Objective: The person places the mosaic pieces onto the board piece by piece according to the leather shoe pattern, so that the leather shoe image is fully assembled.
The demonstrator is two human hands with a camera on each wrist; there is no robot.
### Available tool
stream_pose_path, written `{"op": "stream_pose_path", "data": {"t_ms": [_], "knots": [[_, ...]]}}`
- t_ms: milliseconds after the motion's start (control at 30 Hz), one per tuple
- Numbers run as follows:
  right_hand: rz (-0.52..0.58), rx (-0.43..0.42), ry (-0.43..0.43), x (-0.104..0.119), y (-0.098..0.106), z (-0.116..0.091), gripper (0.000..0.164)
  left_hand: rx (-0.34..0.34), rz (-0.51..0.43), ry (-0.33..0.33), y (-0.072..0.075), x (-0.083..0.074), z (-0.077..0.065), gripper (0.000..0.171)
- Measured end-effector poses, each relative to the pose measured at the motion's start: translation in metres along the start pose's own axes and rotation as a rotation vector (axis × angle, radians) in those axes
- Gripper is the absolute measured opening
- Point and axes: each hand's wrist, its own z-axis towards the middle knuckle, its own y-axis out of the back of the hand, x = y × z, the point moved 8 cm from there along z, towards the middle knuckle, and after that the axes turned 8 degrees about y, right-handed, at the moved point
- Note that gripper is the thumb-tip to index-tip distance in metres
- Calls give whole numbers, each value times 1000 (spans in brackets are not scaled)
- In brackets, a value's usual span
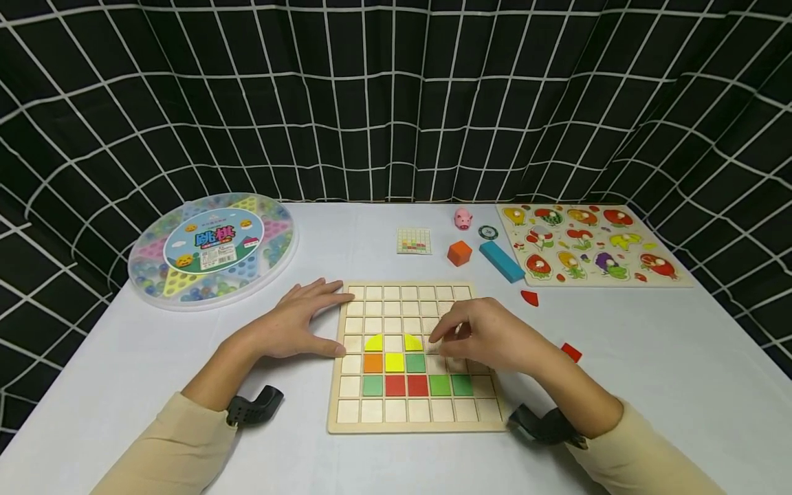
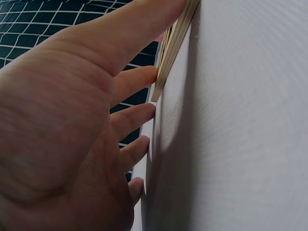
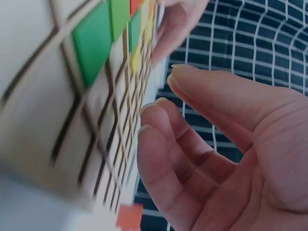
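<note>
A wooden grid board (image 1: 371,411) lies in front of me. Two yellow rounded tiles (image 1: 374,342) sit above a row with an orange tile (image 1: 373,363), a yellow square (image 1: 394,362) and a green tile (image 1: 415,363). Below them run red tiles (image 1: 395,386) and green tiles (image 1: 440,386). My left hand (image 1: 293,323) rests at the board's left edge, fingers spread, thumb and index touching the frame. Over the board's right side hovers my right hand (image 1: 485,337), its fingers bent. In the right wrist view, a gap parts thumb (image 3: 211,91) and fingers, with nothing between.
Right of the board lie a red rounded piece (image 1: 529,298) and a red square (image 1: 571,353). Behind stand a pattern card (image 1: 413,241), orange cube (image 1: 460,253), blue block (image 1: 502,261), pink pig (image 1: 463,218), round chip (image 1: 488,232), picture puzzle (image 1: 594,278) and round marble-game box (image 1: 213,251).
</note>
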Motion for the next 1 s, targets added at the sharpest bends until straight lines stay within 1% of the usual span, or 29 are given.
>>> {"op": "stream_pose_path", "data": {"t_ms": [133,200,333,433,533,667,800,900,1000], "knots": [[-1,-19,-12,-12,17,-15,12,-5,0,-3,1,0,-1,89],[-16,-30,0,-18,25,-23,13,-9,0,-1,2,1,-2,89],[-46,-54,-3,-32,39,-37,16,-14,4,1,3,2,-2,89],[-69,-69,-34,-42,48,-47,18,-24,12,-7,5,2,-2,88],[-78,-75,-88,-54,55,-59,19,-22,12,-5,5,1,-1,89],[-70,-63,-198,-76,60,-76,27,-8,4,-4,3,1,0,90],[-129,-43,-285,-98,68,-89,35,-8,0,-10,1,1,0,89],[-171,-27,-354,-113,75,-97,38,-9,-3,-8,-1,1,0,89],[-172,7,-427,-124,76,-103,41,-9,1,-16,-1,0,0,88]]}}
